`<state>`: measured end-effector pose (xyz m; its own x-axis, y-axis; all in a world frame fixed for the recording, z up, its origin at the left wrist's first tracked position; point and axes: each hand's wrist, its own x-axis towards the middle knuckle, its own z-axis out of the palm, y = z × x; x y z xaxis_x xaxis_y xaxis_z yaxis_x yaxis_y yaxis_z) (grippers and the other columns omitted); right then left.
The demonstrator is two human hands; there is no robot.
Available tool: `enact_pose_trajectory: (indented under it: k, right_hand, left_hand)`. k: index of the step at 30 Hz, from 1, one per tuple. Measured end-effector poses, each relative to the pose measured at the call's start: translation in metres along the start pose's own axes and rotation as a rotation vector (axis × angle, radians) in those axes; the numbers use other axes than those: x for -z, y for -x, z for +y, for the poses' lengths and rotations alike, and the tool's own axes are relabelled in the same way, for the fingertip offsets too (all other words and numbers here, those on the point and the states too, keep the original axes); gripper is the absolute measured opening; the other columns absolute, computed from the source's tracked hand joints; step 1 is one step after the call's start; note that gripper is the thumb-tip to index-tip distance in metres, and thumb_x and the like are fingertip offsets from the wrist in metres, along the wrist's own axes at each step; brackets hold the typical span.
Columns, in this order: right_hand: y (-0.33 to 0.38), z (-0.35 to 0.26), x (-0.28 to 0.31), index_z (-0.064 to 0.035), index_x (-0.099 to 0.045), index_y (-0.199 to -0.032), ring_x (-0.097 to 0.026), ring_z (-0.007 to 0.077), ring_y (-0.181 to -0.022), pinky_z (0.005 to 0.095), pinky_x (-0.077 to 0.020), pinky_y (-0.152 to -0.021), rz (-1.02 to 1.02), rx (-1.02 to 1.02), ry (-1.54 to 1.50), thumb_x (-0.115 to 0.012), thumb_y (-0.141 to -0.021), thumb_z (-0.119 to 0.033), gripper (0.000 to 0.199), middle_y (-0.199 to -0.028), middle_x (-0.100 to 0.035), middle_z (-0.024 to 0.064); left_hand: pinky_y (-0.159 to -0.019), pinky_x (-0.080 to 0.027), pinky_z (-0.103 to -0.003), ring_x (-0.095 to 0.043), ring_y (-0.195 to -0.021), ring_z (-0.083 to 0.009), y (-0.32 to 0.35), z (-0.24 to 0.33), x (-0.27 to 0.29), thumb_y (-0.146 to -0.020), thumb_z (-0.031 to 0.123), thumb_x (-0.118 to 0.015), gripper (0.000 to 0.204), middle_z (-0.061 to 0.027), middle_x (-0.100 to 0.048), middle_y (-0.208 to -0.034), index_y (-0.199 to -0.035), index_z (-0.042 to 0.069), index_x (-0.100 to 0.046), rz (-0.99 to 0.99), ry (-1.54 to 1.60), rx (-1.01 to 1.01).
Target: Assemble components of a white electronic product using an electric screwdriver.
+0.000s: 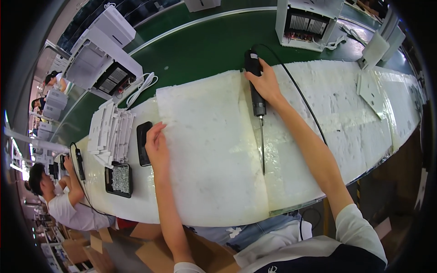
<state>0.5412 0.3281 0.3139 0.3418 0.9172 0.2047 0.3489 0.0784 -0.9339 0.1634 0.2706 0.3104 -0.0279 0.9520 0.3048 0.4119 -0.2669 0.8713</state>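
Observation:
My right hand (265,84) is wrapped round the black grip of an electric screwdriver (258,105). Its long thin shaft points toward me over the foam-covered table (214,182), and a black cord runs from its top end past my forearm. My left hand (157,146) is over the foam beside a black smartphone (144,143), its fingers loosely curled but apart, with nothing seen in them. Left of the phone lies a stack of white plastic panels (109,132). Nearer to me is a black tray (130,182) of small metal screws (120,177).
A green conveyor belt (195,50) runs behind the table. White appliance housings with exposed inner parts stand at the back left (98,63) and back right (307,22). A flat white panel (368,93) lies at right. Another person (68,204) works at far left; cardboard boxes are below.

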Motion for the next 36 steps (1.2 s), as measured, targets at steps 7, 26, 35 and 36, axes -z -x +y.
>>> enact_pose_trajectory:
  k: [7, 26, 35, 36]
  right_hand:
    - [0.016, -0.021, -0.011, 0.0124, -0.041, -0.144, -0.054, 0.0337, -0.128, 0.0366, -0.0393, -0.11, -0.041, -0.025, 0.002, -0.075, -0.077, -0.028, 0.086, -0.135, -0.057, 0.0283]
    - [0.013, -0.02, -0.001, -0.0037, -0.051, -0.119, -0.052, 0.0151, -0.048, 0.0303, -0.0432, -0.046, -0.191, -0.412, -0.8, -0.055, -0.099, -0.034, 0.037, -0.083, -0.054, 0.0049]
    - [0.011, -0.029, -0.002, -0.0055, -0.049, -0.124, -0.058, 0.0152, -0.063, 0.0295, -0.0528, -0.06, -0.218, -0.552, -0.965, -0.052, -0.101, -0.038, 0.04, -0.088, -0.058, 0.0064]
    - [0.012, -0.03, -0.002, -0.006, -0.048, -0.123, -0.058, 0.0154, -0.066, 0.0301, -0.0542, -0.062, -0.272, -0.561, -0.98, -0.052, -0.101, -0.038, 0.039, -0.09, -0.059, 0.0072]
  left_hand:
    - [-0.105, -0.043, -0.03, -0.057, -0.12, -0.0184, -0.002, 0.0, -0.001, -0.098, -0.002, -0.049, 0.025, -0.01, -0.062, -0.128, -0.115, 0.002, -0.067, 0.001, -0.005, 0.037]
    - [-0.106, -0.041, -0.029, -0.059, -0.118, -0.0173, 0.0, -0.004, 0.002, -0.099, 0.001, -0.049, 0.025, -0.0094, -0.064, -0.126, -0.117, 0.0, -0.066, 0.001, -0.038, 0.031]
    - [-0.104, -0.041, -0.029, -0.058, -0.118, -0.018, -0.002, -0.001, 0.001, -0.099, 0.001, -0.049, 0.024, -0.0103, -0.063, -0.127, -0.114, 0.001, -0.067, -0.013, -0.053, 0.042]
    - [-0.104, -0.041, -0.029, -0.058, -0.118, -0.0179, -0.001, -0.001, 0.001, -0.099, 0.001, -0.049, 0.024, -0.0102, -0.063, -0.127, -0.114, 0.001, -0.067, -0.014, -0.044, 0.045]
